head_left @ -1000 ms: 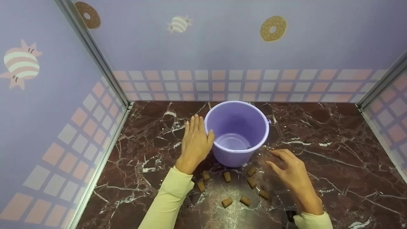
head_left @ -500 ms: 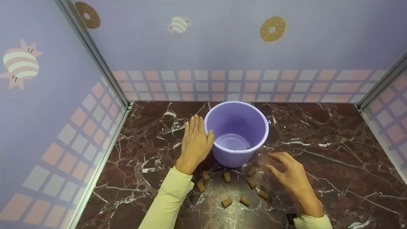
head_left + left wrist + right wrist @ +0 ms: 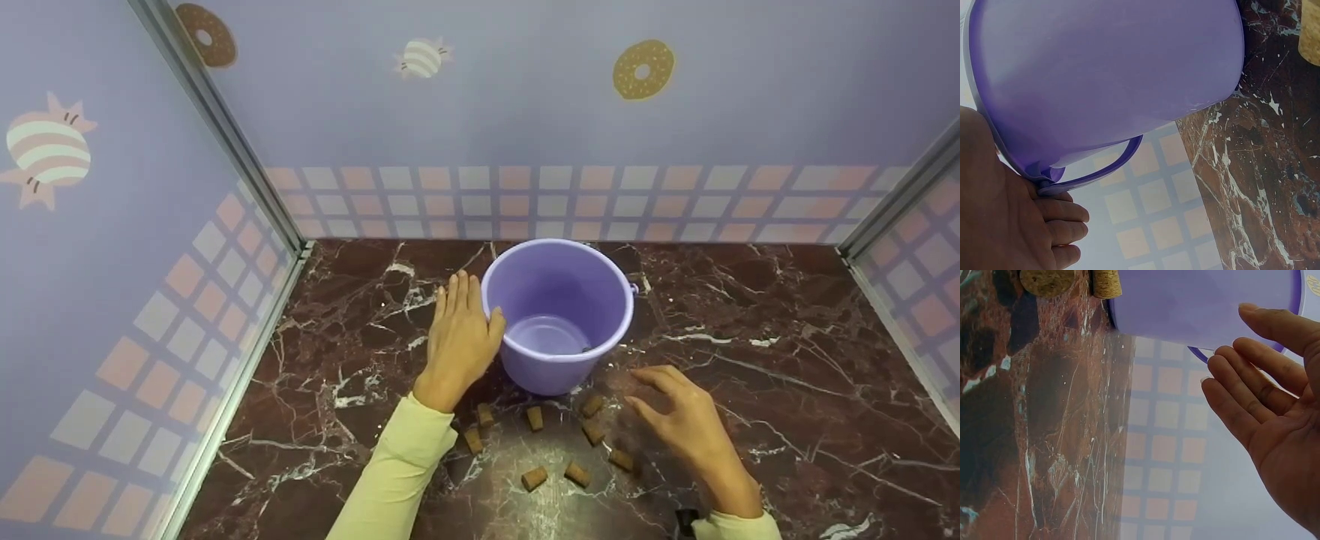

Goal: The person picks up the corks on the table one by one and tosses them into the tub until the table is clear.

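A purple bucket (image 3: 551, 375) stands upright on the marbled tabletop. Against the left side of its rim rests my left hand (image 3: 461, 345), fingers straight and thumb at the edge. The left wrist view shows the bucket's handle (image 3: 1100, 171) hanging beside those fingers. To the right of the bucket, and apart from it, my right hand (image 3: 686, 420) hovers with loosely bent fingers and nothing between them. Several brown corks (image 3: 577, 474) lie scattered in front of the bucket; one cork (image 3: 592, 406) is close to my right fingertips. A small dark spot shows inside the bucket near its rim.
The dark red marbled table (image 3: 360, 315) meets a lilac back wall (image 3: 525, 112) with printed sweets and checks. A similar panel (image 3: 112, 300) bounds the left side, and another (image 3: 922, 300) the right.
My right hand has sunk slightly toward the front of the table. The left hand, the bucket and the corks have stayed in place.
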{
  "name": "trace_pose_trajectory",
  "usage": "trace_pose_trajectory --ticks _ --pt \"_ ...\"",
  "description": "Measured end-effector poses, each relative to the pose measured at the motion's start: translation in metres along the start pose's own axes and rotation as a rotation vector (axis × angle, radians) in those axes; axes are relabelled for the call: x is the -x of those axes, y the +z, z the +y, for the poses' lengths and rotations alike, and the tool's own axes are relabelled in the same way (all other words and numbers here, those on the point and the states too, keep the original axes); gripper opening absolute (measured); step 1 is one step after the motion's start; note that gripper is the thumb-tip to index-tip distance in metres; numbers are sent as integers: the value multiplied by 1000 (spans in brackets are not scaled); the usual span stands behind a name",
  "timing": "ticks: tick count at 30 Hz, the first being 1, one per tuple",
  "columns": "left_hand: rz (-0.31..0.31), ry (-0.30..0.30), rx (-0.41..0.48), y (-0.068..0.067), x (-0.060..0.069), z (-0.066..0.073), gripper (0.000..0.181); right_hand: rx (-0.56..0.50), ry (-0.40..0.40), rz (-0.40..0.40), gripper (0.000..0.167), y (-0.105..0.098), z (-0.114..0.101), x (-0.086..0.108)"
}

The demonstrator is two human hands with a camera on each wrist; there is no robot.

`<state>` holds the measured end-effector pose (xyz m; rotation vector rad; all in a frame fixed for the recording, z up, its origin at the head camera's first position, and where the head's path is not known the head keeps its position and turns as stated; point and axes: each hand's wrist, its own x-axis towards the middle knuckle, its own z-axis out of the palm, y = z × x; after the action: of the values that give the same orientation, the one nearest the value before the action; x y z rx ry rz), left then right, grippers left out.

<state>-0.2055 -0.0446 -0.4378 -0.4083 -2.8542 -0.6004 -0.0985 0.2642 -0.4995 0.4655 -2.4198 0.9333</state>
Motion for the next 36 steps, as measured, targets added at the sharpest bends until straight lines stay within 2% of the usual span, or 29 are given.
trace_pose_trajectory --ticks 11,20,29,36 --pt "-11 -8 -3 1 0 -1 69 -3 -9 -20 45 0 0 4" --pt "-6 -9 -2 0 0 0 69 2 -60 -21 44 1 4 5" --pt "-9 -7 9 1 0 0 69 5 -38 -61 44 3 4 10" --pt "2 -4 16 0 1 0 68 -25 -64 -79 46 6 6 13"
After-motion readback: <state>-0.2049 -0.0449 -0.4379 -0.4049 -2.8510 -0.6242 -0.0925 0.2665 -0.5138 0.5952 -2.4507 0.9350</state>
